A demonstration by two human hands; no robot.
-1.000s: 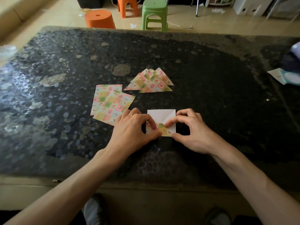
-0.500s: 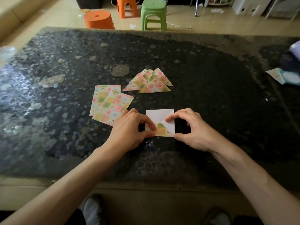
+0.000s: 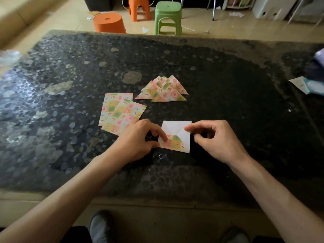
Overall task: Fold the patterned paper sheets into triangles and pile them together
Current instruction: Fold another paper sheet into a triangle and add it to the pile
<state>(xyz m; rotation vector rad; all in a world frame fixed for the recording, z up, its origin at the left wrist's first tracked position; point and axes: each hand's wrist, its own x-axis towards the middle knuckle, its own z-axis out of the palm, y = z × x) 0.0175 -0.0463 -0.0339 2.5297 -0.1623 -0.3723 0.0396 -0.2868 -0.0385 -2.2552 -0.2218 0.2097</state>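
Note:
A square paper sheet [image 3: 177,128] lies white side up on the dark table [image 3: 228,102] in front of me. Its near left corner is folded over and shows the pink, green and yellow pattern. My left hand [image 3: 138,137] pinches that folded corner, index finger on top of the flap. My right hand [image 3: 215,139] pinches the sheet's right edge between index finger and thumb. A pile of folded patterned triangles [image 3: 164,90] sits farther back. Two flat patterned sheets [image 3: 119,113] overlap to the left, partly under my left hand.
White and pale blue items [image 3: 308,85] lie at the table's right edge. Beyond the far edge stand an orange tub [image 3: 109,22], an orange stool [image 3: 139,7] and a green stool [image 3: 167,16]. My shoes show below the near edge.
My right hand has slid away from the folded flap to the sheet's right edge. The patterned flap now shows more. My left hand stays at the near left corner.

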